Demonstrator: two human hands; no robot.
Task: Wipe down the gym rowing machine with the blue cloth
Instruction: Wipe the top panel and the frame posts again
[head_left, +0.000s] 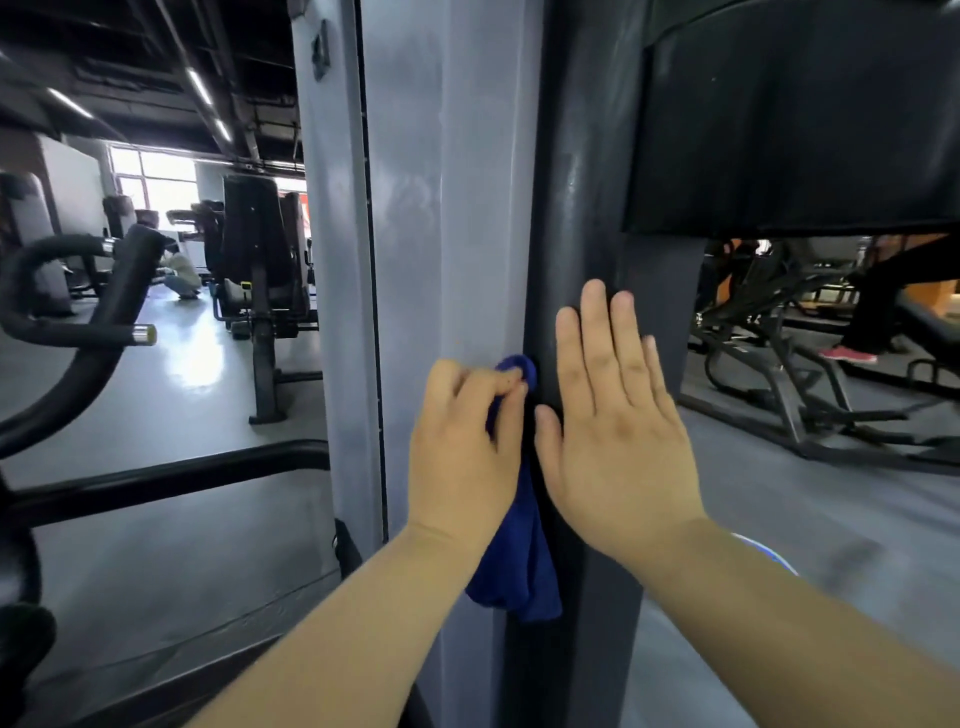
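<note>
The machine's upright fills the middle of the view: a pale grey panel (467, 208) beside a dark grey column (576, 208). My left hand (465, 441) grips the blue cloth (519, 561) against the seam between panel and column, fingers curled round it. The cloth's top bunches above my fingers and the rest hangs down below my wrist. My right hand (618, 421) lies flat on the dark column just right of the cloth, fingers straight and pointing up.
A black padded part (789, 119) overhangs at the upper right. Black handlebars (83, 332) and a black rail (171, 478) stand at the left. Other gym machines (260, 270) sit further back on the grey floor; a person's red shoe (847, 355) shows at right.
</note>
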